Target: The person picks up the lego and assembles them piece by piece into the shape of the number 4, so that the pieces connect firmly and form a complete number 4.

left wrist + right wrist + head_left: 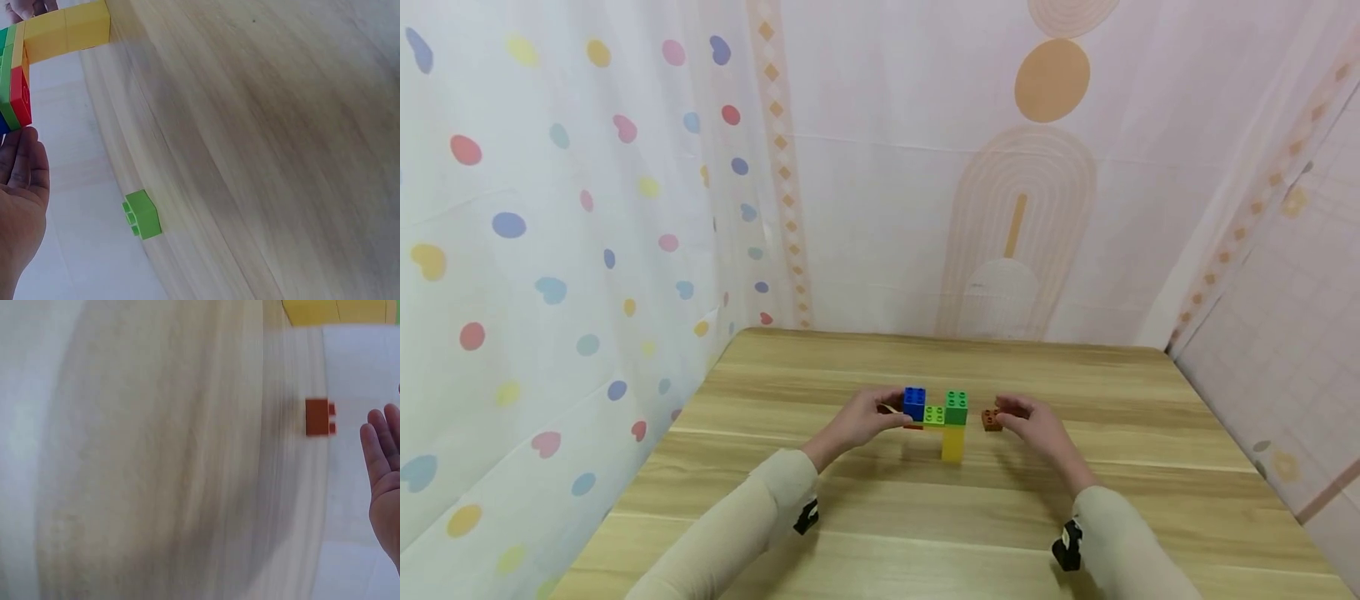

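A small structure of toy building bricks stands on the table, with a yellow leg (952,444) under its right end. A light green brick (934,416) spans its top between a blue brick (914,403) on the left and a green brick (957,407) on the right. Under the overhanging left end sits a red brick (21,97). My left hand (867,417) pinches the blue brick between thumb and fingers. To the right, my right hand (1034,425) hovers with relaxed fingers beside a brown brick (317,417), apart from it in the right wrist view.
A loose light green brick (144,215) lies on the table near the left hand, mostly hidden by that hand in the head view. The wooden table (880,542) reaches back to patterned curtains (880,208).
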A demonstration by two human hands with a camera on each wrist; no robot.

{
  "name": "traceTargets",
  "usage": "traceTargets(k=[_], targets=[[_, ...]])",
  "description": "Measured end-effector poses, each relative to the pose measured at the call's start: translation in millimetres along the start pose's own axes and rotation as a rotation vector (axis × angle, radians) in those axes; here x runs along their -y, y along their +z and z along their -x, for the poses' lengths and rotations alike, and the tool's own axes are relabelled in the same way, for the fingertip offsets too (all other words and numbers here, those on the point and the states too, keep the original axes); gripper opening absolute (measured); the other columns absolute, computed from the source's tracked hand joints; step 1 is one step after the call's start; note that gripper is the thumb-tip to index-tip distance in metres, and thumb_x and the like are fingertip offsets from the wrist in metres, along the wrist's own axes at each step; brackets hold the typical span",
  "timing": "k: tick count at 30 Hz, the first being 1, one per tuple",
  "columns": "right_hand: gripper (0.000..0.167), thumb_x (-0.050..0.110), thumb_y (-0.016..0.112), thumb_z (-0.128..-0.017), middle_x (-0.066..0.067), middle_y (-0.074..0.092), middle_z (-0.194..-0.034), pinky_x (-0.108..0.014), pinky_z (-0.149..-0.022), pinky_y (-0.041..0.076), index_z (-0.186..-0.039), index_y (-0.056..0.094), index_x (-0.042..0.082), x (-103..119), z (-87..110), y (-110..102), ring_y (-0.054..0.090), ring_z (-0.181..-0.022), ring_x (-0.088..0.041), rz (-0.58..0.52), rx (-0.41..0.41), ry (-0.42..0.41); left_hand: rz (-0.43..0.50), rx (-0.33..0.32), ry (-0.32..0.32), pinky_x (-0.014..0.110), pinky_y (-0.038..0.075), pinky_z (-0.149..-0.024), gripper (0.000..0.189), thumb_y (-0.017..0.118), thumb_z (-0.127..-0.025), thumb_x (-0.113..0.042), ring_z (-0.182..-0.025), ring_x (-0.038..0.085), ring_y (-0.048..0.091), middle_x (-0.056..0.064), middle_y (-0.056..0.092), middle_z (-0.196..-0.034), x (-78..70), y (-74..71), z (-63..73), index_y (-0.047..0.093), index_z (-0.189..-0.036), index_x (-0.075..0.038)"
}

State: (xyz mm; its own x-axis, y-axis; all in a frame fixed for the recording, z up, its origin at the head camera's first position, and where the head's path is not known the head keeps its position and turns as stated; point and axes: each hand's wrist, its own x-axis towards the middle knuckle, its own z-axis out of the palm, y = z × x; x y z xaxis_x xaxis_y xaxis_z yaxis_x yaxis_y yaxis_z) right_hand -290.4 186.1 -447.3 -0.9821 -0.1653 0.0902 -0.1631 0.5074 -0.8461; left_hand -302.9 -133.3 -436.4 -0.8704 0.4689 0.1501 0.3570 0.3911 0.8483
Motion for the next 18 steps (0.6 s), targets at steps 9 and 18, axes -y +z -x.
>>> traceTargets(k=[9, 18], targets=[[0.044, 0.013, 0.062, -0.099, -0.023, 0.057, -0.134, -0.048, -0.100, 0.044, -0.138, 0.053, -0.004, -13, -6.3, -6, 0.053, -0.123, -0.037, -0.009, -0.055, 0.058, -0.009, -0.004, -0.003, 0.035, 0.052, -0.088, 0.040, 0.070, -0.094, -0.022, -0.100, 0.019, 0.062, 0.003, 0.068, -0.108, -0.5, -2.6, 0.8, 0.063, -0.131, -0.007], [0.052, 0.017, 0.064, -0.098, -0.026, 0.050, -0.141, -0.052, -0.102, 0.042, -0.143, 0.048, -0.003, -27, -12.6, -3, 0.047, -0.129, -0.042, 0.034, 0.011, 0.098, -0.004, 0.016, 0.005, 0.034, 0.052, -0.087, 0.038, 0.070, -0.095, -0.020, -0.103, 0.022, 0.062, 0.000, 0.069, -0.109, -1.1, -3.7, 0.8, 0.064, -0.130, -0.007]])
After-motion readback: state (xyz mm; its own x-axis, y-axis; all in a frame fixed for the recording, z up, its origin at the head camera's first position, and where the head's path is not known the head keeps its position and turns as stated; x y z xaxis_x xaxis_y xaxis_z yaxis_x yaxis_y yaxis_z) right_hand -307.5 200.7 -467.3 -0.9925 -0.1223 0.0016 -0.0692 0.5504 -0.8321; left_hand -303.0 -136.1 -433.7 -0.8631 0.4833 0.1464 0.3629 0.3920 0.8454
